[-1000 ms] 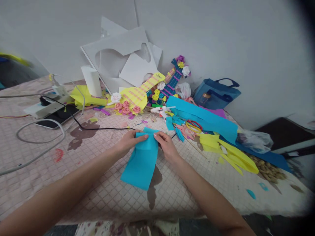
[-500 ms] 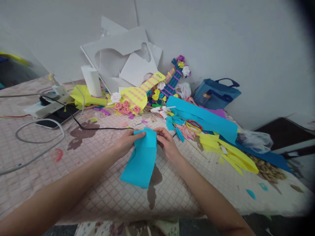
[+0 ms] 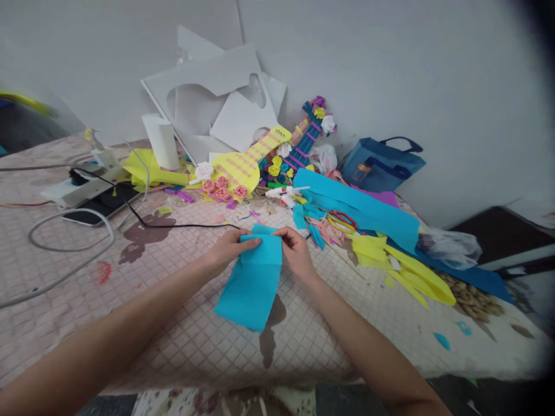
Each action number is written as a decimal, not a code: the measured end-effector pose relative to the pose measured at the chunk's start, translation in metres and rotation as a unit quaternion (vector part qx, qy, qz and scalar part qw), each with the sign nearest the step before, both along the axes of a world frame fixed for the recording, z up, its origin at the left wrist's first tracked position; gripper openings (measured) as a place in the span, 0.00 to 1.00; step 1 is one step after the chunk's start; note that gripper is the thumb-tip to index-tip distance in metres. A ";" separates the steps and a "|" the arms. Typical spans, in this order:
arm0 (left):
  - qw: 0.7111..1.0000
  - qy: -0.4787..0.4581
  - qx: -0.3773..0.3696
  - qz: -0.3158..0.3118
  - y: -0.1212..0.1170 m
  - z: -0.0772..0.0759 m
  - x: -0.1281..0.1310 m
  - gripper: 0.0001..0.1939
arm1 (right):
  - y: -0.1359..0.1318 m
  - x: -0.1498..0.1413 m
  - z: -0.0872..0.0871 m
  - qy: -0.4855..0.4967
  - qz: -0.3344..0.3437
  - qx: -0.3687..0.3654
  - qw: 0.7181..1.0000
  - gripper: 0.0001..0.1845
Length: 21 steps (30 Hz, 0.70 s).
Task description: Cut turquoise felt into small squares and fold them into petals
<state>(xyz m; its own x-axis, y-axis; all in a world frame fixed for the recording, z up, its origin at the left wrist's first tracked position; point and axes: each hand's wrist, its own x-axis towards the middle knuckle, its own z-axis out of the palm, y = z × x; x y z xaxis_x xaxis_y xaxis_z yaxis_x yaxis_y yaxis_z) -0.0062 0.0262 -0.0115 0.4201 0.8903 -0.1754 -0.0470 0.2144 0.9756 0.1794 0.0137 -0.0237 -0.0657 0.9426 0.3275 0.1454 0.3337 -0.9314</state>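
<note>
A strip of blue crepe paper (image 3: 254,289) hangs between my hands over the table, its lower end spreading toward me. My left hand (image 3: 229,249) pinches its upper left edge, thumb on top. At the upper right corner, my right hand (image 3: 297,251) grips the paper between thumb and fingers. The top of the strip is folded over, with a bit of paper showing behind the fold. Beyond my hands lies a white glue gun (image 3: 281,192), near scissors with red and yellow handles (image 3: 342,222).
Behind stand a yellow paper guitar (image 3: 243,167) with pink flowers and a dark blue one (image 3: 306,147). Cables and a power strip (image 3: 82,190) lie left. Blue crepe paper (image 3: 359,205), yellow paper (image 3: 403,268) and peanuts (image 3: 468,297) are at right, a blue bag (image 3: 379,164) behind.
Both hands have shifted slightly, and the strip's top edge now looks wider and more spread to the right. The fold at the top shows more clearly.
</note>
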 end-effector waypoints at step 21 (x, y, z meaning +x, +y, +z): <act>0.999 -0.010 -0.009 0.052 0.007 -0.003 0.000 0.24 | 0.001 -0.001 -0.002 0.023 -0.006 -0.025 0.999 0.07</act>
